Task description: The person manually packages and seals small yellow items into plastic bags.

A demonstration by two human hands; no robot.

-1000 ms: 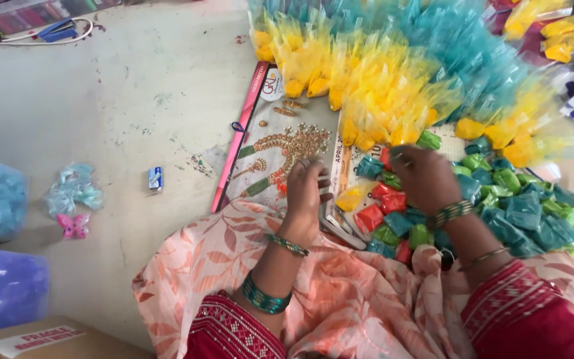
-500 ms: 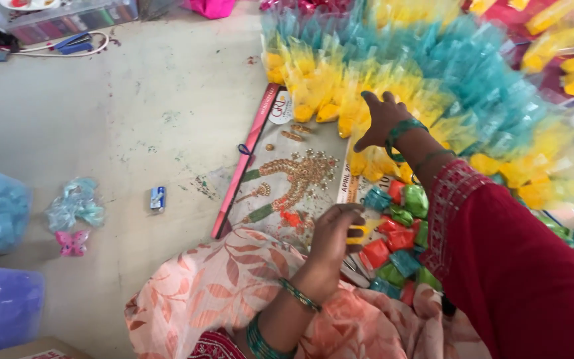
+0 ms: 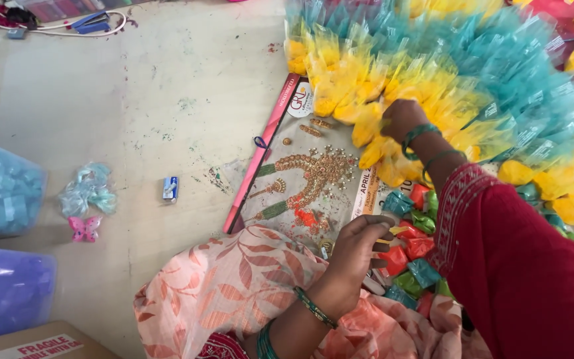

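The right hand point(image 3: 403, 119) reaches to the upper middle of the frame, fingers closed among the yellow packets point(image 3: 340, 86), though what it grips cannot be told. The left hand point(image 3: 360, 249), lower centre, curls loosely over small red and green packets point(image 3: 413, 249), seemingly pinching one. These look light, soft and crinkly, best pinched at the twisted top. Left lies a calendar point(image 3: 300, 179).

Yellow packets point(image 3: 367, 100) and teal packets point(image 3: 499, 60) fan across upper right. Red, green packets point(image 3: 413, 256) heaped centre right. Cardboard box with red-lettered white label point(image 3: 41, 347) lower left. Small blue-white packet point(image 3: 170, 189) centre left.
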